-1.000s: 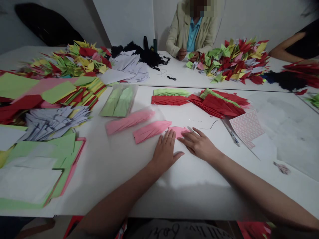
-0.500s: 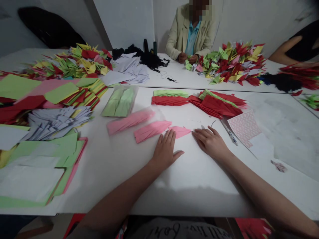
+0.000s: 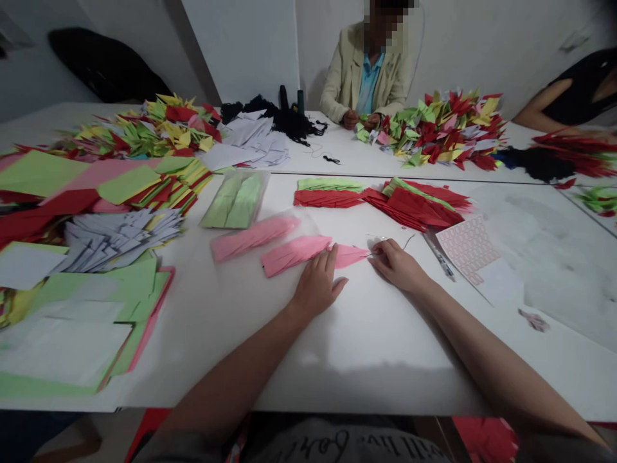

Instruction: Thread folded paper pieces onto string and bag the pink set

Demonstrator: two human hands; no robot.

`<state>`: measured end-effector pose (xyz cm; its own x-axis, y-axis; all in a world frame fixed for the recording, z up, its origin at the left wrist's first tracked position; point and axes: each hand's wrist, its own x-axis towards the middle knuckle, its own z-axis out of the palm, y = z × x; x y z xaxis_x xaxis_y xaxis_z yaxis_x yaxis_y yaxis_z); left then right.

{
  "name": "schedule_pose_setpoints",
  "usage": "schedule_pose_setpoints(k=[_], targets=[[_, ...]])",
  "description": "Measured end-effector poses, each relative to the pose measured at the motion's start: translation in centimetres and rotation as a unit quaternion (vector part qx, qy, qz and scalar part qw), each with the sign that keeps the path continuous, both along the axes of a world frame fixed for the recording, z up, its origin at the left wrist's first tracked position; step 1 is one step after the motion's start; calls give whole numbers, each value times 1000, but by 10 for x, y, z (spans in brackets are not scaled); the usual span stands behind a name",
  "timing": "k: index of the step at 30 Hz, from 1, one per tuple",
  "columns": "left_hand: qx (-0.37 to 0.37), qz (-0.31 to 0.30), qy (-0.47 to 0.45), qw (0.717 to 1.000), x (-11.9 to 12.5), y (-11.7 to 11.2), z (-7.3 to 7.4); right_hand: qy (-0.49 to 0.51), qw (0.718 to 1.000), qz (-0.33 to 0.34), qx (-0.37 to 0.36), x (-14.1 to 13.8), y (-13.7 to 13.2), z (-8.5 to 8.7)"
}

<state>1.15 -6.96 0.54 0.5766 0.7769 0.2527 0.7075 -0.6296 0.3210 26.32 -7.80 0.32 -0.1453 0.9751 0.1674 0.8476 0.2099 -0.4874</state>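
My left hand (image 3: pixel 318 283) lies flat on the white table (image 3: pixel 376 347), fingers stretched out, their tips on a small pink folded paper piece (image 3: pixel 351 256) and beside a stack of pink folded pieces (image 3: pixel 292 253). My right hand (image 3: pixel 398 265) rests just right of that piece, fingers drawn together at its pointed tip. What they pinch is too small to make out. A thin dark thread (image 3: pixel 409 241) curves out from behind this hand.
Red folded stacks (image 3: pixel 417 206) and a green one (image 3: pixel 330 185) lie beyond my hands, with a pen (image 3: pixel 438 256) and a pink sticker sheet (image 3: pixel 470 247) to the right. Paper sheets (image 3: pixel 72 308) fill the left. A person (image 3: pixel 369 71) opposite handles a colourful pile (image 3: pixel 438 128).
My right hand slid right off the pink piece to its tip and drew its fingers together. My left hand edged forward. The camera tilted slightly.
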Motion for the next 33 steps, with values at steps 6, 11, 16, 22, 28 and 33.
schedule_pose_setpoints(k=[6,11,16,22,28,33], targets=[[-87,-18,-191,977,0,5,9,37,998,-5,49,-25,-3,12],[-346,-52,-442,826,10,27,21,-3,994,-14,105,-52,6,20],[-468,-13,-506,725,17,49,13,-51,984,73,154,-72,14,5],[-522,-38,-500,690,8,62,9,-45,982,144,111,-76,16,-5],[-572,-27,-525,630,6,63,13,-28,985,151,76,-73,17,-7],[-567,-60,-518,637,3,62,13,-21,986,149,76,-73,18,-7]])
